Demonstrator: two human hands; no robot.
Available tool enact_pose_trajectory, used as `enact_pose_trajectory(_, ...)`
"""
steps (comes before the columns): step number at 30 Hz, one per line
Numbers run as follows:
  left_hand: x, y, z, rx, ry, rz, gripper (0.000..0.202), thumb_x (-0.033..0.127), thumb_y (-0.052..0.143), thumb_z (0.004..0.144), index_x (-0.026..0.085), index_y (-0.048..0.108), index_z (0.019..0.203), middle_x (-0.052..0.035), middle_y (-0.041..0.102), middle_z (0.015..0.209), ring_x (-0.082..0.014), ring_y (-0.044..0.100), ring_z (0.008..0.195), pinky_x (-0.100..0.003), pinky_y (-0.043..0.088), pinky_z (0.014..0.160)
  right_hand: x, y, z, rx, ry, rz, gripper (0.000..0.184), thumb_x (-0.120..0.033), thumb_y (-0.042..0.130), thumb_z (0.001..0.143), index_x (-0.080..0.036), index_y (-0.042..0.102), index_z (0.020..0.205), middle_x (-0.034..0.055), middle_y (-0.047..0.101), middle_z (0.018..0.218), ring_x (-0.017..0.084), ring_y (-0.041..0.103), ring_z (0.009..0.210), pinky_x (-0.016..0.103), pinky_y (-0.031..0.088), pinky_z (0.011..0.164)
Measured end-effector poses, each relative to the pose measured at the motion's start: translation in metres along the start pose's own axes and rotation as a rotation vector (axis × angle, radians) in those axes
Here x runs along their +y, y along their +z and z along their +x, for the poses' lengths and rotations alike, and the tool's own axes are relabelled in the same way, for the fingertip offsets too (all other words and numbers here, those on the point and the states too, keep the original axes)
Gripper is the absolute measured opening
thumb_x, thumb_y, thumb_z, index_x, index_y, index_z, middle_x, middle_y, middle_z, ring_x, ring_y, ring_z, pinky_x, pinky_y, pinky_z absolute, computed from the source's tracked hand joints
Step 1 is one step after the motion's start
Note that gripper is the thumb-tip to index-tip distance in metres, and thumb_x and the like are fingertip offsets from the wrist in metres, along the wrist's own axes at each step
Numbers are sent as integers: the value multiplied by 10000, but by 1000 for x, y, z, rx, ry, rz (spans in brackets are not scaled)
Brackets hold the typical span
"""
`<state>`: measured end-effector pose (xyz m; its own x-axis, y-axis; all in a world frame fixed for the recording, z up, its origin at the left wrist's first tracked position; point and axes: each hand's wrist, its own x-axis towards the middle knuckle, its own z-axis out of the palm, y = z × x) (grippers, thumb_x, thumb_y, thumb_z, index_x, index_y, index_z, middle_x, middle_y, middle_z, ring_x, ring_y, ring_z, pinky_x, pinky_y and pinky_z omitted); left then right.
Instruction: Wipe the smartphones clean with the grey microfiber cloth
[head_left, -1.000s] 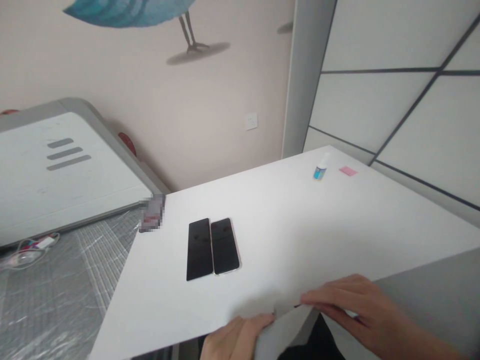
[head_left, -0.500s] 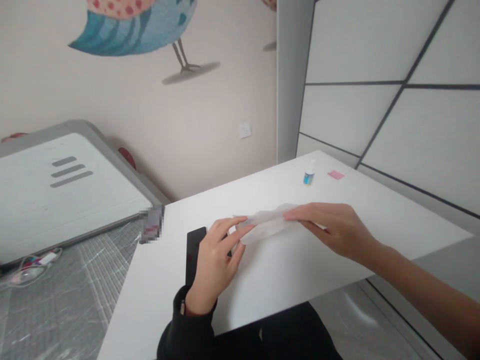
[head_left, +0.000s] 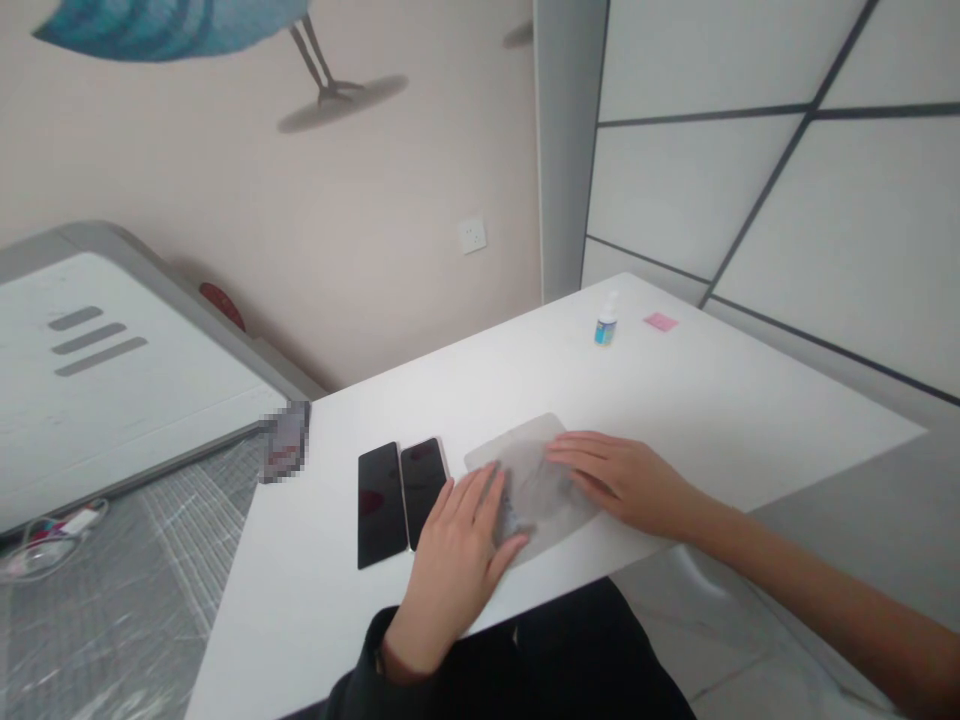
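A thin, translucent pale-grey sheet (head_left: 544,500) lies spread on the white table (head_left: 300,600); whether it is cloth or a plastic pouch I cannot tell. Some faint bluish marks show on it near my left thumb. My left hand (head_left: 465,545) rests on its left part, palm down with the fingers stretched out. On the right part lies my right hand (head_left: 626,480), its fingers extended and flat against the sheet. Left of the sheet are two dark-screened smartphones, a larger one (head_left: 379,505) and a smaller one (head_left: 421,480) partly behind my left hand.
A small white bottle with a blue label (head_left: 605,325) stands at the table's far corner, beside a pink slip (head_left: 661,322). A blurred-out item (head_left: 285,445) sits at the left back corner. A bed (head_left: 112,350) is on the left; panelled doors (head_left: 697,190) rise at right.
The sheet was held up, bunched between both hands; now it is down and spread flat on the table with both hands on it. Both phones now show more. The view has shifted.
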<state>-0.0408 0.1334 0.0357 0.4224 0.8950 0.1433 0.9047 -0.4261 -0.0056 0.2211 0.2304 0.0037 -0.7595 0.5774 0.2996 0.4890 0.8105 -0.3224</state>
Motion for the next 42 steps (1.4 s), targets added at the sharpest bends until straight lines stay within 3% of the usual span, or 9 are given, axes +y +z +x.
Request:
enact_pose_trajectory(6,-11,23,32,-162,-91,132,905,683,394,968,-17,322,1536,-242,311,1622,-359,373,1494,-594,407,1168,22,30,31,-34,39,-8,637,-497,493,1008,-186,405,1558,162,444,1592,347,356,1506,682,248,1196)
enact_pose_trajectory(11,-25,20,37,-163,-74,152,934,718,407,943,0,337,1537,-239,343,1611,-358,368,1498,-631,304,1216,25,32,33,39,53,50,648,-565,546,964,-212,488,1504,140,500,1558,345,405,1479,666,230,1205)
enact_pose_trajectory(16,-42,20,28,-30,6,89,921,713,423,935,98,232,1595,-235,369,1610,-374,354,1503,-702,331,1162,48,8,37,366,232,97,350,-404,518,993,-243,634,1281,116,633,1426,272,538,1375,519,375,1173)
enact_pose_trajectory(20,-74,13,15,161,-153,-7,738,555,401,1018,212,145,1620,-217,408,1603,-357,373,1498,-725,284,1165,105,-19,59,758,533,156,502,-386,512,979,-214,390,1434,200,457,1527,332,430,1428,603,370,1135)
enact_pose_trajectory(25,-119,1,-14,323,-415,-253,554,494,417,1024,216,405,1503,-190,532,1522,-353,469,1438,-692,251,1201,156,-33,89,752,657,423,469,-449,683,904,-176,537,1256,148,620,1280,304,628,1149,543,498,991)
enact_pose_trajectory(28,-138,0,-35,401,-526,-390,548,538,439,999,181,499,1411,-188,588,1452,-338,522,1388,-618,333,1192,136,-32,92,617,579,649,358,-532,630,928,-186,591,1012,66,673,997,243,675,951,468,550,898)
enact_pose_trajectory(32,-151,2,-51,419,-618,-467,545,560,442,987,161,556,1340,-177,640,1361,-324,581,1308,-567,395,1159,68,-27,74,361,426,990,415,-648,477,933,-237,517,971,-9,580,753,204,668,653,417,602,718)
enact_pose_trajectory(36,-150,3,-50,411,-610,-480,529,553,465,977,170,561,1328,-167,648,1339,-312,609,1253,-543,419,1134,6,-23,53,169,353,1206,330,-578,433,945,-251,461,912,-43,491,704,112,475,390,269,457,400)
enact_pose_trajectory(42,-139,-2,-44,380,-609,-526,531,529,465,975,181,533,1370,-150,657,1311,-305,624,1216,-528,458,1089,-20,-20,39,106,305,1184,390,-436,261,1016,-294,341,1371,-59,456,761,67,201,318,222,269,293)
